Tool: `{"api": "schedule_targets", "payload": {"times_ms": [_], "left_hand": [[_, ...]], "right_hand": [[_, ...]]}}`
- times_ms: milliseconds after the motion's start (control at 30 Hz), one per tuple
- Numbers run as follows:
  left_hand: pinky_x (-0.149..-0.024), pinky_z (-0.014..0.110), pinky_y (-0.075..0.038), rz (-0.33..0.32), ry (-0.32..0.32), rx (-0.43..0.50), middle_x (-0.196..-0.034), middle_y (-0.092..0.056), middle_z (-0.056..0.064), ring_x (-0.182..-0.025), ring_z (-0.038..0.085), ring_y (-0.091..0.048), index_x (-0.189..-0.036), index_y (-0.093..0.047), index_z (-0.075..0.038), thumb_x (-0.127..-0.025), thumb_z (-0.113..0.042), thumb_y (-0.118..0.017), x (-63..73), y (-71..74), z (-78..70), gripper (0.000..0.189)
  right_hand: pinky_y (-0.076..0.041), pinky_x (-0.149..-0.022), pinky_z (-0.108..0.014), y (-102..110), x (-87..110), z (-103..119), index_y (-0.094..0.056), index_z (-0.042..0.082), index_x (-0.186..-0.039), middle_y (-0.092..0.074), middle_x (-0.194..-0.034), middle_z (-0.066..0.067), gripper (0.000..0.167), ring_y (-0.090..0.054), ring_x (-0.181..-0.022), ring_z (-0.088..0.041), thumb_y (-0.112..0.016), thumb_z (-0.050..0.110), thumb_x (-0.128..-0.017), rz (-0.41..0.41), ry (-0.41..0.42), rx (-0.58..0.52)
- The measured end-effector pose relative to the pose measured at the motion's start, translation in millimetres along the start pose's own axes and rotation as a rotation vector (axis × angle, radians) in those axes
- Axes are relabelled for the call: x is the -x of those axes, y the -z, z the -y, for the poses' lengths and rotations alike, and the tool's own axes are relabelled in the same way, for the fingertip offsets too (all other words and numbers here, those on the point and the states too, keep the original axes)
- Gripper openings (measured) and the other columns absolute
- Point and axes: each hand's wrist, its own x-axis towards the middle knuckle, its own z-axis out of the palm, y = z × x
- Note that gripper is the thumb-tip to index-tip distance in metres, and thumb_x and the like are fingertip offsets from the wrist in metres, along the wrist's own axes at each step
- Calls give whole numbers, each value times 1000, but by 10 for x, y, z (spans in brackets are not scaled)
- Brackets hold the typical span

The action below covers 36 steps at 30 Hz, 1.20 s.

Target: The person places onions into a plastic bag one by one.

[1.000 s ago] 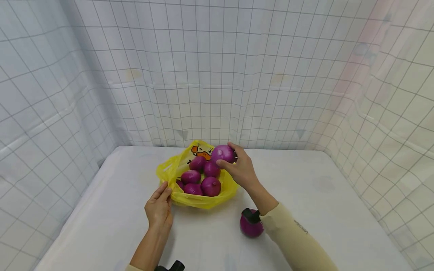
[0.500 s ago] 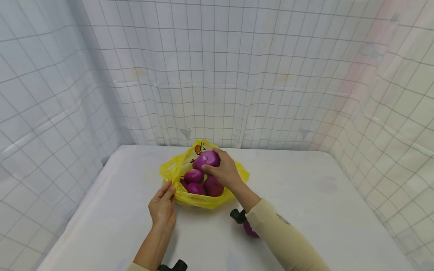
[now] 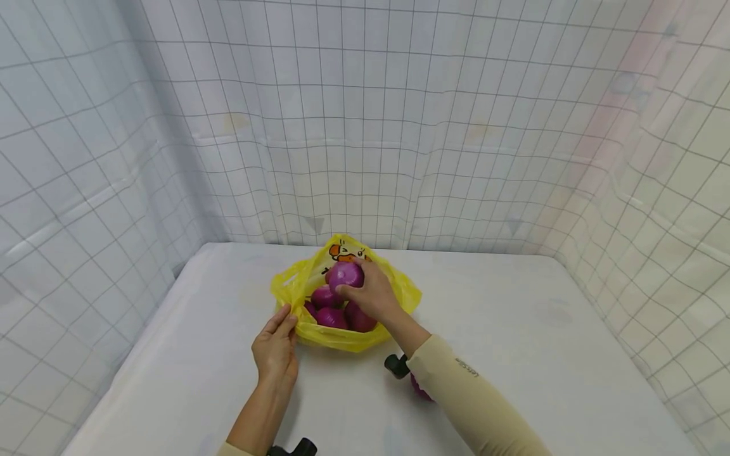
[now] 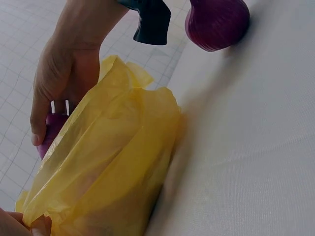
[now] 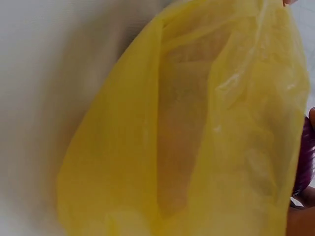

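A yellow plastic bag [image 3: 336, 341] with a cartoon print stands open-mouthed on the white table. My left hand [image 3: 275, 348] pinches its near left rim between thumb and fingers; the left wrist view shows those fingertips [image 4: 40, 226] on the plastic. Over the bag's mouth, my right hand [image 3: 373, 292] holds a red onion [image 3: 345, 277], which also appears beyond the plastic in the right wrist view. Several other red onions [image 3: 332, 318] lie inside, partly covered by the held one and the hand. Whether the held onion touches them I cannot tell.
One more red onion [image 4: 219, 22] sits on the table right of the bag, mostly hidden under the right forearm in the head view. A black wrist camera [image 3: 395, 366] juts from that arm. Gridded white curtains [image 3: 365, 126] enclose the table's back and sides.
My right hand has carried the onion leftward and slightly down, from the bag's right edge to over the onions inside. My left hand keeps its pinch on the rim.
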Motion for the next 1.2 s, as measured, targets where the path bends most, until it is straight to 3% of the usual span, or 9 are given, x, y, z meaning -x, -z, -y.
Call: {"api": "schedule_targets", "payload": {"times_ms": [400,733,933,1200], "left_hand": [[-84,13,-52,3,2,16,-105,-59,-7,-100,2,-59,-119,-65,-5,-87,3,-61,12,17,-19,33],[-83,12,-52,7,13,20,-106,-59,-6,-98,1,-60,-120,-64,-5,-87,3,-61,14,25,-23,34],[-86,13,-51,10,14,13,-109,-57,-4,-101,2,-59,-125,-60,-2,-88,3,-60,14,15,-30,37],[-85,13,-51,10,16,21,-108,-58,-5,-102,3,-59,-122,-62,-4,-87,3,-61,9,16,-35,35]], "right_hand": [[-43,-106,-47,4,35,26,-38,14,-143,-46,-140,-10,72,-46,-125,-27,-72,35,-83,-13,40,83],[-41,-108,-48,172,198,146,-40,18,-142,-46,-140,-9,70,-45,-128,-29,-72,32,-82,-44,82,10],[-46,-103,-45,303,306,109,-40,16,-142,-46,-140,-8,70,-46,-129,-31,-73,33,-82,-52,69,-80],[-40,-108,-44,475,442,5,-40,14,-141,-44,-144,-6,71,-43,-133,-30,-73,32,-82,-88,70,-124]]}}
